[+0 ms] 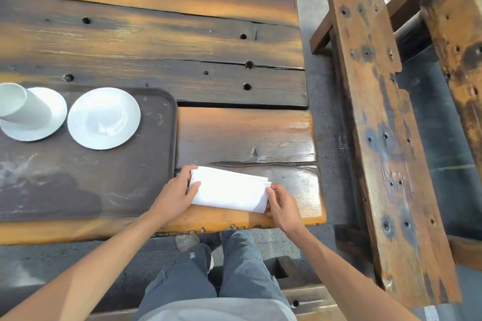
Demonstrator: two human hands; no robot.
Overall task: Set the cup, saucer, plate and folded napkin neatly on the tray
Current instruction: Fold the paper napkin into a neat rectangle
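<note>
A dark brown tray (86,185) lies on the wooden table at the left. At its far left a white cup (18,105) stands on a white saucer (53,109). Beside it on the tray rests a white plate (104,118). A folded white napkin (229,190) lies on the table just right of the tray's near right corner. My left hand (176,194) grips the napkin's left end, thumb on top. My right hand (283,207) holds its right end with the fingertips.
The table (182,41) is made of dark rough planks with holes and cracks; its near edge runs just below the napkin. A wooden bench (386,138) stands to the right across a gap of grey floor. My legs show below the table edge.
</note>
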